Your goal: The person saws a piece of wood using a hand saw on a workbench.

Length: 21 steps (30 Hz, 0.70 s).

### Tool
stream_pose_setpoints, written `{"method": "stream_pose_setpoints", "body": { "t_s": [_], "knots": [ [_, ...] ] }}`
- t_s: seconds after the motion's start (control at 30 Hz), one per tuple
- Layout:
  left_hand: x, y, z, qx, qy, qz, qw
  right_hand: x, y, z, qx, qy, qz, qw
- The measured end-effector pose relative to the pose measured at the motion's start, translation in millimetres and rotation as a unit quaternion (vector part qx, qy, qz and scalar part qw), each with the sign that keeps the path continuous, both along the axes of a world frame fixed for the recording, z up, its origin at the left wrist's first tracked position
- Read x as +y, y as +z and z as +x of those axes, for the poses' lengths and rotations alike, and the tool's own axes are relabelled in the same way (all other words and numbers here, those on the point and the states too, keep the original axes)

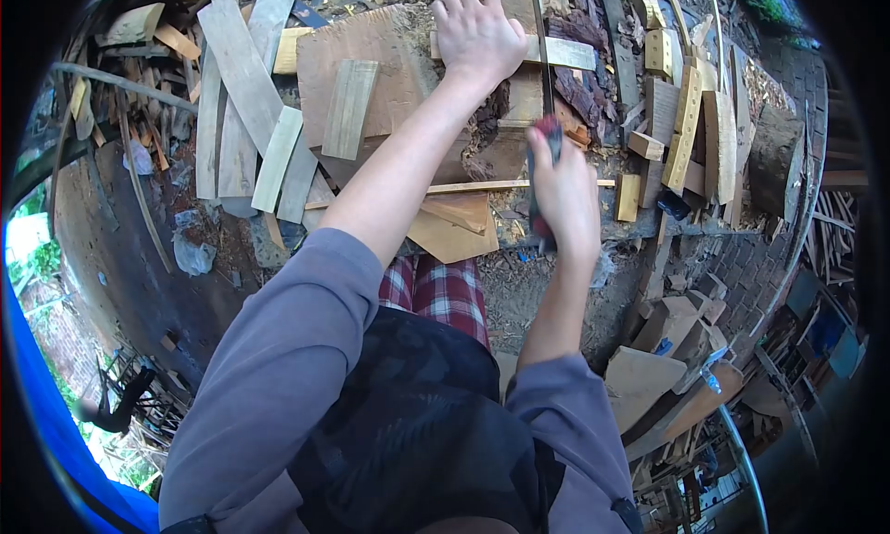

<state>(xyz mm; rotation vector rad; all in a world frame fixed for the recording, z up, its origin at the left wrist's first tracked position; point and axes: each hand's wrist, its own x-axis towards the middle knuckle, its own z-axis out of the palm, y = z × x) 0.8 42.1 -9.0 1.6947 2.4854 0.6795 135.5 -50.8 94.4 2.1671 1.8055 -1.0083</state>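
Observation:
My left hand point(477, 35) presses down on a short pale strip of wood point(567, 53) at the far side of the bench, its fingers curled over and partly hidden. In my right hand point(567, 196) is a handsaw, its red and dark handle point(540, 226) blurred by motion. The narrow dark saw blade point(545, 75) runs away from me to the top edge and crosses the strip just right of my left hand. Under the strip lies a wider board point(521, 103). Beside my left forearm a small board point(349, 109) rests on a broad brown plank point(324, 47).
Long grey boards point(243, 80) lie crossed at the left. Drilled wooden blocks point(684, 131) and offcuts crowd the right side, near a log point(777, 158). A thin lath point(519, 184) lies along the near edge. More cut wood point(644, 381) is piled at lower right.

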Motion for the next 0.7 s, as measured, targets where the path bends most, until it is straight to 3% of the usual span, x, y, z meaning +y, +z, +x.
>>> {"method": "stream_pose_setpoints", "body": {
  "t_s": [0.13,0.27,0.37,0.47,0.57,0.7],
  "knots": [
    [5,-6,-1,0.015,0.015,0.024,0.999,7,-37,-4,0.012,0.02,0.088,0.996],
    [5,-11,1,0.032,0.011,0.045,0.998,-31,-9,6,0.028,-0.028,-0.005,0.999],
    [4,-4,-4,0.018,0.002,0.036,0.999,-49,-5,12,0.005,-0.023,0.02,1.0],
    [0,-1,-1,0.01,-0.016,0.041,0.999,-13,-19,1,0.018,-0.015,0.006,1.0],
    [0,-3,-1,0.018,-0.003,0.044,0.999,18,-42,-9,0.046,0.014,0.094,0.994],
    [7,-16,2,0.056,0.03,0.064,0.996,-11,-36,0,0.054,-0.03,0.05,0.997]
  ]
}}
